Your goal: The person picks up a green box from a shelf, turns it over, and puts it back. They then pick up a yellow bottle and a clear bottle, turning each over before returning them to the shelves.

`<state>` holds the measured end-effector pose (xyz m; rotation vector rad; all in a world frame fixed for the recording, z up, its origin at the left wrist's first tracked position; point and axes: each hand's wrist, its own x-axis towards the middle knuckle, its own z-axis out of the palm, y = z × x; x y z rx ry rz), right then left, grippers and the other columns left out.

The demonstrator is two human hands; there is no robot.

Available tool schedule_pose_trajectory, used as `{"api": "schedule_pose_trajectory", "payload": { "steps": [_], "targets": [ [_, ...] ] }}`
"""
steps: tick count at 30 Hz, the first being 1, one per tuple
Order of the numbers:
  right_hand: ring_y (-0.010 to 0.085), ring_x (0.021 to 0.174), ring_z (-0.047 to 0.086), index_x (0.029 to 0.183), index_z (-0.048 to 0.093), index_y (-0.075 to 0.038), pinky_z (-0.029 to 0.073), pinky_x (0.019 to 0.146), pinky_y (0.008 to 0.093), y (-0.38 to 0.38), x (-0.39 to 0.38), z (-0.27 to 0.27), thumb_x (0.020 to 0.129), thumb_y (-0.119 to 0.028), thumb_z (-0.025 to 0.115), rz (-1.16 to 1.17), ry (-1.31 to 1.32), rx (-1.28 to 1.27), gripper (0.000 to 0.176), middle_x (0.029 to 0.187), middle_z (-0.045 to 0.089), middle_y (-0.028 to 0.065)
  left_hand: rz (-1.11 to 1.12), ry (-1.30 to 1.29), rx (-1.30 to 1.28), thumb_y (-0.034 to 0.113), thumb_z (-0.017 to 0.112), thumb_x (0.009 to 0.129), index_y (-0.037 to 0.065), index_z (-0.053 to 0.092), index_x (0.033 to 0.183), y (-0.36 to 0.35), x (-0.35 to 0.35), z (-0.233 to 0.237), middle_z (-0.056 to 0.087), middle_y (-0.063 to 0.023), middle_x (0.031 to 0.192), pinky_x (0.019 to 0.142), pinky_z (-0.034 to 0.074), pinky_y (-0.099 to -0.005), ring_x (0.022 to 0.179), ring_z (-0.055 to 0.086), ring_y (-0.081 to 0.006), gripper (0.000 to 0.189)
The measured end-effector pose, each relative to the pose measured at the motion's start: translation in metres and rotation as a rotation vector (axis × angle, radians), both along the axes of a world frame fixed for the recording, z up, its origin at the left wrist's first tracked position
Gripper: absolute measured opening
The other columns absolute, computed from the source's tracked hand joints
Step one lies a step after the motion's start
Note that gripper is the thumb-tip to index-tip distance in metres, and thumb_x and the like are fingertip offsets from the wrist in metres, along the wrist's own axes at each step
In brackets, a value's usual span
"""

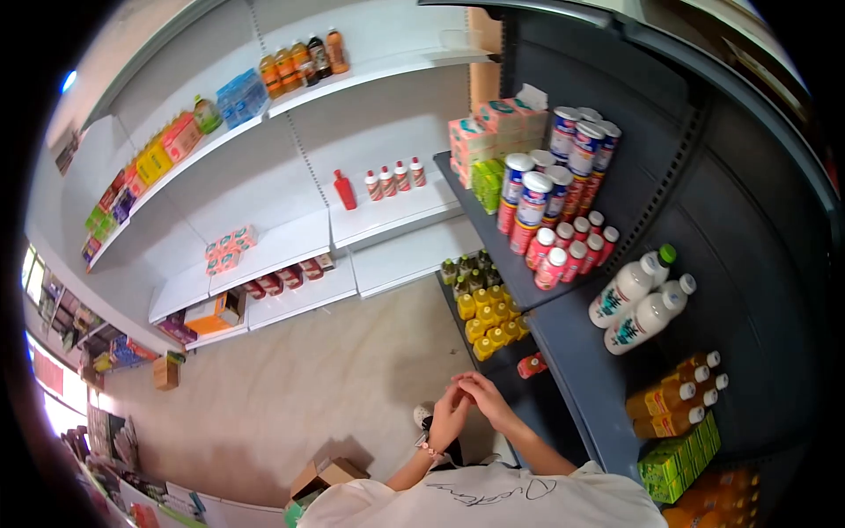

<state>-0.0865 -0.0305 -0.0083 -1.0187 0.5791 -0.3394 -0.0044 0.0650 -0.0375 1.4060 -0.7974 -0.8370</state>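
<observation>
My left hand and my right hand meet in front of my body, fingers curled and pressed together. Whether anything lies between them is hidden. A bracelet circles my left wrist. Just beyond the hands, on the low dark shelf, stand yellow bottles and dark bottles in rows. A small red bottle lies near my right hand on that shelf, apart from the fingers.
To my right, a dark shelf bears tall cans, pink bottles, white bottles and brown drink bottles. White shelves with red-capped bottles line the far wall. An open cardboard box sits on the floor left of me.
</observation>
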Motion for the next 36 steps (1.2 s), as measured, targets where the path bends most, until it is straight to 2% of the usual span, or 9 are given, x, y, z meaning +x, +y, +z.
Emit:
{"api": "schedule_pose_trajectory", "payload": {
  "steps": [6,9,13,23,25,28,29,34,36],
  "targets": [
    [0.0105,0.098,0.054,0.109,0.057,-0.009,0.045,0.082,0.0237,0.019,0.074,-0.006,0.091,-0.017,0.052,0.004,0.072,-0.044,0.021,0.102,0.058,0.0008,0.021,-0.067,0.063,0.007,0.051,0.088,-0.001,0.050,0.118,0.018,0.080,0.002,0.064,-0.0097,0.097,0.080,0.048,-0.0287,0.092,0.060,-0.0145,0.031],
    [0.0114,0.097,0.056,0.110,0.056,-0.008,0.045,0.083,0.0237,0.017,0.106,-0.009,0.090,-0.016,0.052,0.056,0.075,0.003,0.022,0.103,0.058,0.0018,-0.055,-0.253,0.231,0.017,0.055,0.085,0.003,0.047,0.120,0.024,0.115,0.011,0.064,-0.0198,0.084,0.065,0.049,-0.0387,0.073,0.064,-0.0330,0.038],
    [0.0125,0.096,0.056,0.112,0.054,-0.006,0.045,0.081,0.0246,0.015,0.152,-0.012,0.091,-0.017,0.051,0.128,0.094,0.033,0.024,0.103,0.058,0.0041,-0.085,-0.358,0.190,0.016,0.054,0.083,0.002,0.043,0.120,0.028,0.163,0.004,0.063,-0.0234,0.085,0.061,0.048,-0.0454,0.074,0.061,-0.0416,0.041],
    [0.0118,0.093,0.055,0.109,0.054,-0.005,0.045,0.081,0.0242,0.052,0.272,-0.028,0.091,-0.017,0.050,0.401,0.098,0.050,0.022,0.101,0.058,0.0037,0.221,-0.391,0.253,0.019,0.054,0.087,0.006,0.040,0.124,0.083,0.249,-0.003,0.064,-0.0213,0.080,0.059,0.048,-0.0467,0.071,0.061,-0.0416,0.041],
    [0.0114,0.089,0.057,0.108,0.055,-0.005,0.046,0.078,0.0236,0.061,0.295,-0.031,0.092,-0.017,0.049,0.514,0.090,0.073,0.020,0.097,0.058,0.0033,0.320,-0.324,0.284,0.009,0.054,0.087,0.002,0.044,0.122,0.097,0.256,-0.016,0.063,-0.0148,0.076,0.064,0.049,-0.0334,0.068,0.064,-0.0256,0.037],
    [0.0110,0.087,0.057,0.107,0.055,-0.006,0.046,0.076,0.0231,0.069,0.335,-0.056,0.092,-0.016,0.049,0.671,0.104,0.018,0.020,0.096,0.058,0.0035,0.448,-0.155,0.256,0.008,0.052,0.088,0.002,0.044,0.122,0.110,0.275,-0.031,0.063,-0.0133,0.080,0.066,0.048,-0.0313,0.071,0.062,-0.0196,0.035],
    [0.0110,0.094,0.056,0.110,0.054,-0.005,0.044,0.083,0.0253,0.068,0.352,-0.051,0.093,-0.018,0.047,0.755,0.145,0.027,0.022,0.101,0.058,0.0036,0.464,-0.095,0.236,0.007,0.051,0.090,0.002,0.043,0.121,0.112,0.288,-0.032,0.063,-0.0130,0.086,0.068,0.048,-0.0301,0.076,0.062,-0.0181,0.033],
    [0.0099,0.096,0.054,0.112,0.053,-0.004,0.043,0.083,0.0232,0.065,0.469,-0.052,0.093,-0.017,0.047,0.890,0.140,0.023,0.024,0.102,0.057,0.0026,0.634,-0.116,0.219,0.006,0.051,0.089,0.002,0.047,0.116,0.109,0.381,-0.034,0.062,-0.0111,0.087,0.068,0.048,-0.0303,0.079,0.062,-0.0177,0.028],
    [0.0096,0.095,0.053,0.114,0.053,-0.004,0.043,0.083,0.0230,0.065,0.523,-0.054,0.093,-0.014,0.048,0.928,-0.069,-0.100,0.024,0.102,0.057,0.0028,0.712,-0.145,0.202,0.006,0.052,0.089,0.001,0.048,0.115,0.105,0.427,-0.017,0.062,-0.0110,0.087,0.067,0.048,-0.0308,0.078,0.062,-0.0176,0.027]
  ]
}}
